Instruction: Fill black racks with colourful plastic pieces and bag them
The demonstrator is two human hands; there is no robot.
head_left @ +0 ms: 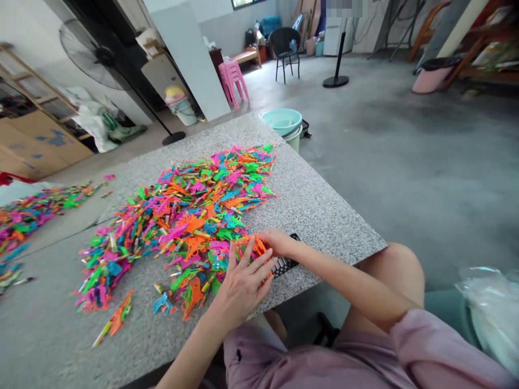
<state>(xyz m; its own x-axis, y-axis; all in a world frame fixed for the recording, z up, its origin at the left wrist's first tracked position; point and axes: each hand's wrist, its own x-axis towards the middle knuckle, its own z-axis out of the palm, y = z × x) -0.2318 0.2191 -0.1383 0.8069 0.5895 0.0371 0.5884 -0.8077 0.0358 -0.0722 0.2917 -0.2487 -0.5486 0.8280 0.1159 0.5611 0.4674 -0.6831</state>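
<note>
A heap of small bright plastic toys [174, 227], several of them pistol-shaped, covers part of the speckled stone table. My left hand [245, 281] lies over the near right edge of the heap, its fingers stretched and spread on a cluster of orange plastic pieces [259, 247]. On the far side of that cluster, my right hand [276, 241] has its fingers curled against the orange pieces; its fingertips are partly hidden. Under and beside my hands sits a black mesh basket [287, 263], mostly covered.
A second pile of colourful pieces [44, 210] lies at the left. Loose toys [115, 319] rest near the front. Beyond the table corner [259, 121] stand a turquoise basin [284, 120] and a floor fan [104, 56]. Clear plastic bags [497, 308] are at my right.
</note>
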